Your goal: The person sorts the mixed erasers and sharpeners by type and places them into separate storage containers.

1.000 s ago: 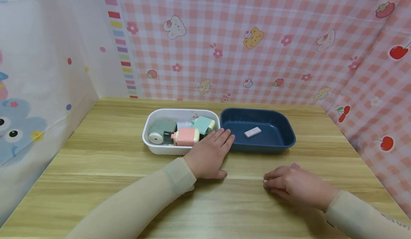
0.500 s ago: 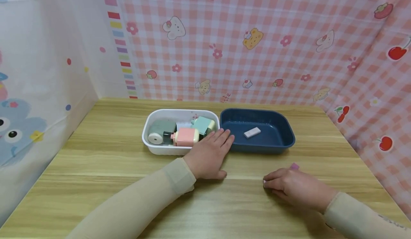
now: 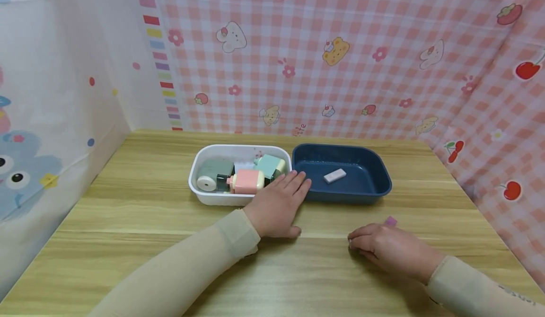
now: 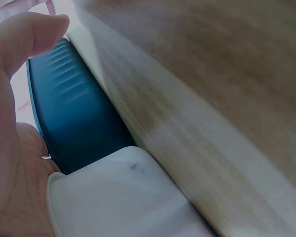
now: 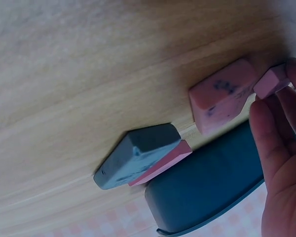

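My left hand (image 3: pixel 276 206) lies with straight fingers over the neighbouring rims of a white tub (image 3: pixel 197 191) and a dark blue tub (image 3: pixel 383 184). A white eraser (image 3: pixel 335 175) lies inside the blue one. On the table to the right, my right hand (image 3: pixel 396 250) pinches a small pink eraser (image 5: pixel 272 81) between thumb and fingers. Beside those fingertips, in the right wrist view, lies a larger pink eraser (image 5: pixel 222 96) with dark marks. Farther off are a grey-blue eraser (image 5: pixel 138 155) and a thin pink block (image 5: pixel 163 163). The right hand hides most of these in the head view.
The white tub holds a pink bottle-shaped item (image 3: pixel 247 181), a mint one (image 3: pixel 269 165) and a grey-green piece with a white round end (image 3: pixel 207 183). A purple bit (image 3: pixel 390 221) shows behind the right hand. Patterned cloth (image 3: pixel 298 71) hangs behind the wooden table (image 3: pixel 149 189).
My right hand has shifted very slightly left and toward me, showing a little more of the purple bit behind it. The left hand and both tubs stay put.
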Available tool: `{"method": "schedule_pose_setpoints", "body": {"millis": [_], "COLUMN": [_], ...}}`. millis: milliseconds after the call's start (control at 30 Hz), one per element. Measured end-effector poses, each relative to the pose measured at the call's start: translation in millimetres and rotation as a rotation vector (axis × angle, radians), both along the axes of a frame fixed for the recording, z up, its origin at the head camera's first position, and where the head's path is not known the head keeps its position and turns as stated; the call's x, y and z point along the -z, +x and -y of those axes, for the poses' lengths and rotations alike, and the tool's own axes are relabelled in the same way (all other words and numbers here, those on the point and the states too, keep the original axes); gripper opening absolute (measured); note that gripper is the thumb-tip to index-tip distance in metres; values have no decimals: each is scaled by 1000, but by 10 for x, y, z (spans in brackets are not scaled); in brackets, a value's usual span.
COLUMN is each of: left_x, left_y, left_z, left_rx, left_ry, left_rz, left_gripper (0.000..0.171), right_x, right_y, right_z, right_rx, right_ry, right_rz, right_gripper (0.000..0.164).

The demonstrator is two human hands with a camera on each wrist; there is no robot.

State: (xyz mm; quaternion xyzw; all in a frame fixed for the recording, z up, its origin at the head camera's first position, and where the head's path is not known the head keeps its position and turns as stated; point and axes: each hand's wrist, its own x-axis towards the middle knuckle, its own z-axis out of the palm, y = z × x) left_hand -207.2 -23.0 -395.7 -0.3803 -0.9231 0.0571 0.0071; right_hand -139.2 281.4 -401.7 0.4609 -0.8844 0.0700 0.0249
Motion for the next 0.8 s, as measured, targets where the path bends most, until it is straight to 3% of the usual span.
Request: {"method": "schedule_pose_setpoints", "body": {"millis": [233,433,567,800], "left_x": [3,-3,6,12], "left_y": [0,9,1,-11], "left_z": [0,2,3,4], "left_rx": [1,3,9,12], "left_ry": [0,3,7,7], "left_rz": [1,-5,-14,-21], "left_gripper": [113,113,113,114], "right_x": [-15,39,17,-124], "right_y": [18,27,12,-103], "right_z": [8,31,40,63], "right_rx": [28,23,35,-58], "right_ry": [19,-31,-36,-36], "right_rz": [7,-132,-173,-333], "right_gripper": [25,27,34,48]}}
